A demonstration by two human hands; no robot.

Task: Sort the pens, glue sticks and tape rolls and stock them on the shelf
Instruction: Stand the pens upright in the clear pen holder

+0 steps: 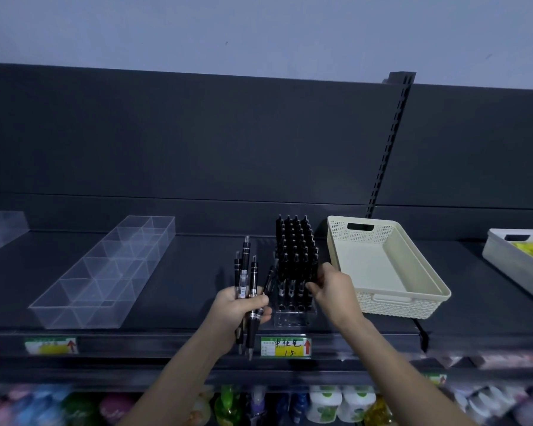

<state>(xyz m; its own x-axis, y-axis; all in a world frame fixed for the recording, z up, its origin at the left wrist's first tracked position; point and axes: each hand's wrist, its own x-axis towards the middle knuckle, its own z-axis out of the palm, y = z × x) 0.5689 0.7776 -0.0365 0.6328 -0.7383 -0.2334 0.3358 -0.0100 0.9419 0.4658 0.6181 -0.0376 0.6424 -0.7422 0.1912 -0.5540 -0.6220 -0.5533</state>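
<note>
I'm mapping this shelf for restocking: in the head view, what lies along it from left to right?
From the left: clear panel at the edge → clear divided tray → bunch of pens in the left hand → pen stand → cream basket → white basket. The right hand overlaps the stand, so it is left out.

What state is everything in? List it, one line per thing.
left hand, grips a bundle of loose pens upright.
right hand, pinches a racked pen at the right edge.
pen rack, mostly filled; front holes empty.
clear divided tray, empty.
cream basket, empty.
grey basket, holds yellow items.
</note>
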